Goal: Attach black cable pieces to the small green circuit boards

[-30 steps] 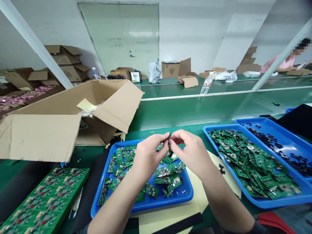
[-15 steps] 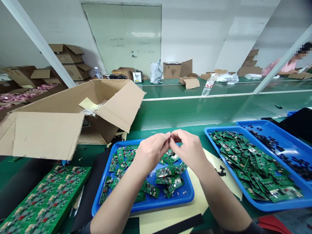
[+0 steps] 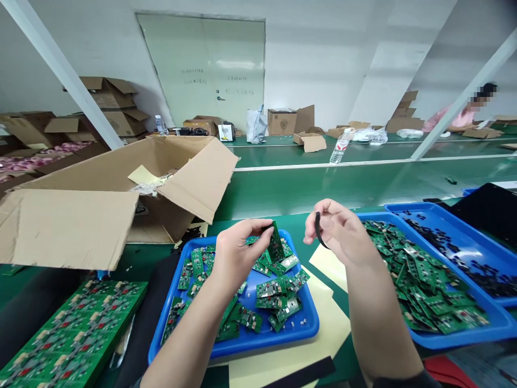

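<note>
My left hand [image 3: 242, 248] pinches a small green circuit board [image 3: 277, 245] upright between thumb and fingers. It is above a blue tray [image 3: 264, 347] holding many loose circuit boards [image 3: 274, 288]. To the right, clear of that tray, my right hand [image 3: 339, 231] is closed on a thin, curved black strip [image 3: 319, 229], apparently flexible. Some of its fingers are hidden behind the hand. Beneath and beside the near tray lie pale yellow sheets [image 3: 331, 318], with a longer flat black strip [image 3: 302, 374] across their front part.
On the right, a second blue tray [image 3: 436, 340] is heaped with circuit boards, beside another tray [image 3: 480, 250] with small black pieces. Stacked board panels [image 3: 76, 328] lie at left. A large open carton [image 3: 72, 221] stands behind them. A bottle [image 3: 341, 145] and a person [image 3: 456, 118] are farther back.
My hands were together above the near tray and have separated. The right hand has moved right with the black strip; the circuit board in my left hand now shows clearly.
</note>
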`<state>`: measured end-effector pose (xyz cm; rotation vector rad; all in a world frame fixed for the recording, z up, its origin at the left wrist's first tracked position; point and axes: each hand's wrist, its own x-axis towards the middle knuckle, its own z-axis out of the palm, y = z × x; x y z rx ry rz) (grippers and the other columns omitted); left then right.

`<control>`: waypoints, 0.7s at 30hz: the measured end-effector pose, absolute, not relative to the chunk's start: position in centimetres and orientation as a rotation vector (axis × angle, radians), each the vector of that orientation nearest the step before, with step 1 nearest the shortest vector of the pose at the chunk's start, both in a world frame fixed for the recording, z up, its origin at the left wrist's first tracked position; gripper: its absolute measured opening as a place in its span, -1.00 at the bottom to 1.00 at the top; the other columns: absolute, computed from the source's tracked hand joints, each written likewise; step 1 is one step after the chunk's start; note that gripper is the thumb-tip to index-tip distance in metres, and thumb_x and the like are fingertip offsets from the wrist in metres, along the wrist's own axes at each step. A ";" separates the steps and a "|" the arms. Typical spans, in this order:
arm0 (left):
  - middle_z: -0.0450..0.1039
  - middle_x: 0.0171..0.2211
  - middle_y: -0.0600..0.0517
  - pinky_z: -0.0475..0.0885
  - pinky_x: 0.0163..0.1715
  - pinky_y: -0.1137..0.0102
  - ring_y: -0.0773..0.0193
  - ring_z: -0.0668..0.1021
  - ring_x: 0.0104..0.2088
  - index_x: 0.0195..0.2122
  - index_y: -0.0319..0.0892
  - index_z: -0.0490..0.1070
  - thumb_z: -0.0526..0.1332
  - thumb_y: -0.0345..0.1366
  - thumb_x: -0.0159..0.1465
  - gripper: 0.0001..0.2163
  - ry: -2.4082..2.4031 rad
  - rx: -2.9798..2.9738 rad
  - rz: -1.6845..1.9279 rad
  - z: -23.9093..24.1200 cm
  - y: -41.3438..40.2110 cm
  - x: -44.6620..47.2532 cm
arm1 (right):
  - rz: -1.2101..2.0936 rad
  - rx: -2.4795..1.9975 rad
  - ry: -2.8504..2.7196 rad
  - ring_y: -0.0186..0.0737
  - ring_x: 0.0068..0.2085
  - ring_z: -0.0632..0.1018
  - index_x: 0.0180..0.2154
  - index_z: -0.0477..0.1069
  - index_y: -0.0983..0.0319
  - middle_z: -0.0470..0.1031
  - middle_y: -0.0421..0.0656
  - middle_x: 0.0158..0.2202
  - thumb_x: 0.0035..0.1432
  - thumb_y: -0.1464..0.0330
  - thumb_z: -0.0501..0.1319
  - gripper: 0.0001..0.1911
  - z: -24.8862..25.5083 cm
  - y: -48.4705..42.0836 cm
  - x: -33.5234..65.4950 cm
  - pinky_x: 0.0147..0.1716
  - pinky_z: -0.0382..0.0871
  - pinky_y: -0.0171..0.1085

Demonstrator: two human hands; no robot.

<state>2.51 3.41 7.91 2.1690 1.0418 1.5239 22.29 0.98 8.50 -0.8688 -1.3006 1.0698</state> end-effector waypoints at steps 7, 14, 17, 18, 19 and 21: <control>0.61 -0.42 0.05 0.57 -0.38 0.48 0.33 0.62 -0.45 -0.35 -0.17 0.53 0.24 -0.39 0.16 -0.92 0.929 2.253 1.643 7.8 2.9 3.0 | 1.011 -1.048 -1.409 -0.36 -0.41 0.46 -0.35 0.14 0.17 0.42 -0.25 -0.40 -0.03 0.30 0.31 -0.66 7.8 0.1 19.9 -0.39 0.40 -0.31; 0.58 -0.21 -0.06 0.55 -0.24 0.37 0.22 0.62 -0.24 -0.14 -0.19 0.47 0.21 -0.27 0.22 -0.79 0.869 2.219 1.258 7.3 3.5 3.6 | 0.990 -1.145 -1.296 -0.35 -0.45 0.44 -0.36 0.11 0.16 0.40 -0.27 -0.42 -0.06 0.25 0.28 -0.66 4.8 -0.8 20.5 -0.45 0.35 -0.33; 0.46 -0.02 -0.14 0.51 -0.16 0.33 0.17 0.55 -0.07 0.06 -0.21 0.32 0.14 -0.21 0.28 -0.65 1.082 2.340 0.978 6.9 4.7 3.2 | 0.740 -1.562 -1.219 -0.24 -0.40 0.48 -0.34 0.15 0.16 0.44 -0.19 -0.38 -0.09 0.19 0.27 -0.65 3.1 -1.2 25.0 -0.40 0.37 -0.26; 0.43 0.01 -0.15 0.49 -0.13 0.32 0.15 0.53 -0.04 0.08 -0.21 0.29 0.12 -0.21 0.29 -0.64 1.201 2.409 0.839 6.7 5.3 3.0 | 0.602 -1.770 -1.186 -0.22 -0.37 0.50 -0.34 0.18 0.16 0.44 -0.18 -0.37 -0.09 0.20 0.27 -0.67 2.5 -1.4 27.0 -0.35 0.38 -0.24; 0.42 0.02 -0.16 0.47 -0.09 0.31 0.13 0.51 -0.01 0.08 -0.21 0.29 0.10 -0.22 0.31 -0.66 1.319 2.484 0.662 6.3 5.8 2.8 | 0.510 -1.879 -1.116 -0.17 -0.35 0.49 -0.35 0.18 0.16 0.44 -0.15 -0.38 -0.11 0.25 0.27 -0.69 2.0 -1.6 29.1 -0.31 0.37 -0.19; 0.46 -0.06 -0.17 0.44 -0.07 0.26 0.07 0.51 -0.03 -0.03 -0.24 0.38 0.14 -0.29 0.28 -0.74 1.421 2.533 0.431 5.4 6.8 2.5 | 0.384 -2.033 -0.990 -0.08 -0.35 0.46 -0.42 0.15 0.15 0.39 -0.12 -0.44 -0.16 0.33 0.28 -0.71 1.2 -2.1 33.2 -0.30 0.33 -0.11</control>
